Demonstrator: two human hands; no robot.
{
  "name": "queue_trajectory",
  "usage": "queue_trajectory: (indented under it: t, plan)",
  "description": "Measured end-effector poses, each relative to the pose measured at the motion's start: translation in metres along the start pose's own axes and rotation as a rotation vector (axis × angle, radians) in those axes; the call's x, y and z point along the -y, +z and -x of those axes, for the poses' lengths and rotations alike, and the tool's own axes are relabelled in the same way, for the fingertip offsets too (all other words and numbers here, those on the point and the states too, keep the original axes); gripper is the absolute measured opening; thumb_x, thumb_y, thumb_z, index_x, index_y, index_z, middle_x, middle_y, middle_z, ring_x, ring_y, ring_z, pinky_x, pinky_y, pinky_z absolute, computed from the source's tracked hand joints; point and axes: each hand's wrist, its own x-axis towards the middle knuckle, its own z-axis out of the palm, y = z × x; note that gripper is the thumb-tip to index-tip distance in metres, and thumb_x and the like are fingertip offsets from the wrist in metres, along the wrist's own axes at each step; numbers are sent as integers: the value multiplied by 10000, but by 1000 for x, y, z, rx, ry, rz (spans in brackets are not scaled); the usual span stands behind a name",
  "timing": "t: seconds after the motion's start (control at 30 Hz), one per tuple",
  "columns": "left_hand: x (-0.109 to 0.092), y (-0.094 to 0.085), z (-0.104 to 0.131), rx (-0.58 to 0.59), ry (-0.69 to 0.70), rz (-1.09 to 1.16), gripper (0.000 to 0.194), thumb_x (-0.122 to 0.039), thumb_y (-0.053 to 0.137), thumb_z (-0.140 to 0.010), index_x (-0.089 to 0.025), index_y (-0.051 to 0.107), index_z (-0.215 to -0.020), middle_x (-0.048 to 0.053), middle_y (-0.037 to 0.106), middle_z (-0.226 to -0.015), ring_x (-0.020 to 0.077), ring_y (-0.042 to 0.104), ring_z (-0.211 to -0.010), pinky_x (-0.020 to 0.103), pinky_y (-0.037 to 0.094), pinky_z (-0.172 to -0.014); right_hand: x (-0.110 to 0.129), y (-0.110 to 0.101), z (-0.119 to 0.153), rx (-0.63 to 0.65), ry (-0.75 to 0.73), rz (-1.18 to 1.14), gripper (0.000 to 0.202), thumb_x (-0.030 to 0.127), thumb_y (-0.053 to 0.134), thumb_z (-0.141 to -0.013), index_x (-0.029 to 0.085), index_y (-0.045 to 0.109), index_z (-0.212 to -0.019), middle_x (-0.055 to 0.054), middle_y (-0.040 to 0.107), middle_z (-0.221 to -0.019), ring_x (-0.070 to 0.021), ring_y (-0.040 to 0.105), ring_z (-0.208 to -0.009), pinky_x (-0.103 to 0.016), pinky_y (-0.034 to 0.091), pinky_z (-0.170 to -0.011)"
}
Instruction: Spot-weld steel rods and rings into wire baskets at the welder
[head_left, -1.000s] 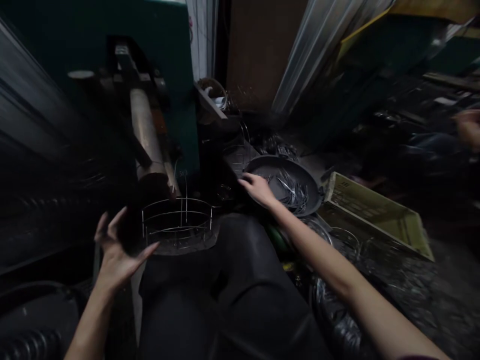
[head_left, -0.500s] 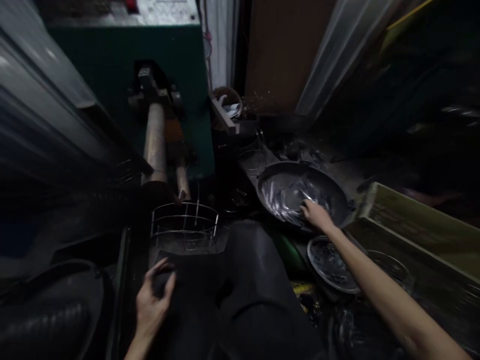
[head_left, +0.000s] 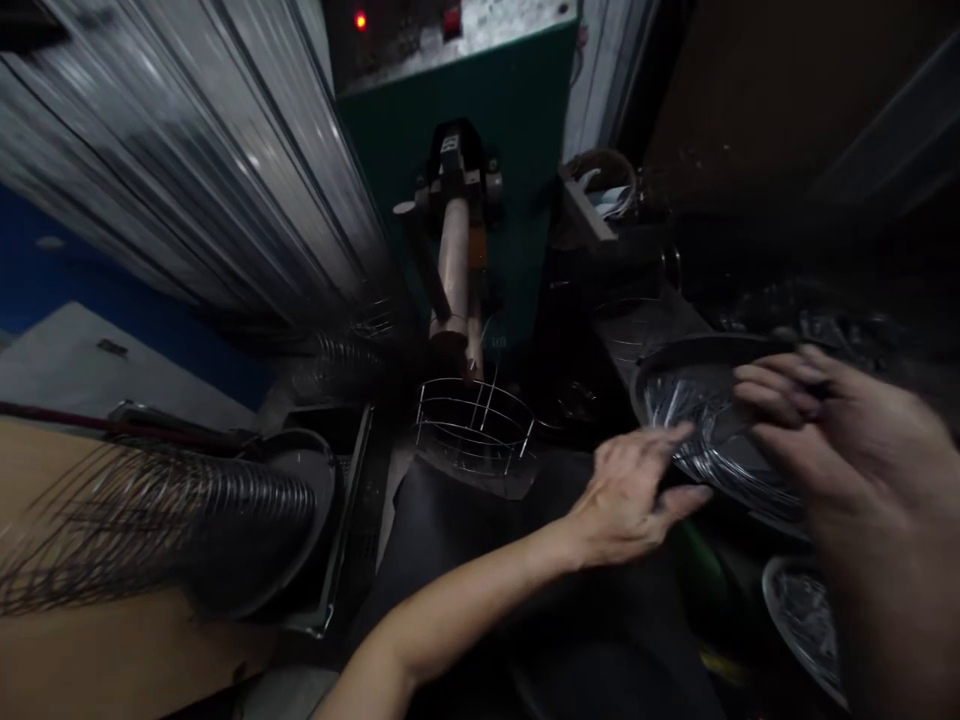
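Note:
My right hand (head_left: 832, 430) is raised over the right side of a dark round pan (head_left: 641, 375), its fingers closed in a pinch. Blur hides what, if anything, lies between the fingertips. Beside it, my left hand (head_left: 626, 495) reaches over my dark-clothed lap toward the pan, thumb and fingers apart, holding nothing I can see. Shiny bent wire pieces (head_left: 701, 455) fill part of the pan. To the left of my hands, a round wire frame (head_left: 476, 430) with rings and short uprights stands under the machine's copper-coloured arm (head_left: 454, 260).
A green machine (head_left: 517, 120) with a lit red lamp (head_left: 361, 20) stands ahead. At left, many wire rings (head_left: 262, 490) are stacked along a dark round holder. A smaller bowl (head_left: 806, 620) of metal bits sits low on the right. Corrugated metal sheeting (head_left: 247, 130) lines the left.
The view has swung left. My right hand has lifted from the wire pieces in the pan and come closer. My left hand has moved right, across my lap, toward it.

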Motion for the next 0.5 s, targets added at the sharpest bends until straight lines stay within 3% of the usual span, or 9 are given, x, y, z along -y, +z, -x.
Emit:
queue_trajectory:
  t: [0.07, 0.13, 0.2, 0.27, 0.33, 0.43, 0.5]
  plan:
    - [0, -2, 7, 115, -114, 135, 367, -354, 333, -941, -199, 498, -1230, 59, 637, -954, 169, 601, -898, 325, 473, -875, 20, 31, 12, 98, 41, -207, 312, 323, 551, -797, 262, 373, -548, -6, 347, -558, -103, 253, -408, -300, 248, -359]
    - [7, -9, 21, 120, -225, 231, 401, -381, 264, -955, -183, 582, -1099, 10, 577, -723, 103, 547, -640, 225, 476, -694, 28, 60, 21, 88, 102, -369, 280, 192, 529, -776, 253, 380, -548, 27, 280, -545, -96, 202, -397, -261, 271, -342]
    - [15, -21, 33, -1, -311, 262, 446, -422, 262, -950, -154, 614, -1004, -13, 497, -615, 82, 471, -542, 199, 441, -612, 21, 90, 33, 69, 86, -320, 194, 190, 490, -794, 242, 466, -609, 17, 375, -578, -99, 342, -444, -237, 366, -408]
    - [20, -38, 42, -96, -378, 267, 472, -449, 260, -946, -134, 611, -963, -27, 455, -551, 82, 439, -495, 205, 427, -575, 3, 116, 53, 127, -24, -97, 124, 295, 509, -815, 230, 560, -724, -26, 533, -709, -154, 518, -654, -280, 458, -561]
    - [19, -63, 52, -63, -398, 213, 455, -448, 278, -942, -135, 608, -950, -16, 504, -565, 94, 476, -506, 222, 442, -583, -20, 134, 71, 181, -117, 85, 176, 390, 593, -777, 215, 601, -761, -55, 592, -818, -203, 543, -809, -314, 466, -661]
    - [17, -113, 77, 20, -292, -13, 322, -383, 384, -925, -176, 608, -1027, 47, 650, -869, 147, 610, -789, 272, 478, -772, -42, 151, 73, 215, -129, 184, 291, 489, 524, -825, 205, 571, -776, -30, 571, -703, -157, 518, -641, -270, 429, -556]
    - [23, -151, 91, -116, -237, -186, 334, -354, 493, -881, -219, 531, -1183, 63, 614, -1104, 185, 578, -1021, 319, 438, -918, -46, 163, 53, 245, -66, 116, 317, 504, 466, -856, 200, 535, -795, 15, 501, -569, -107, 426, -473, -227, 353, -441]
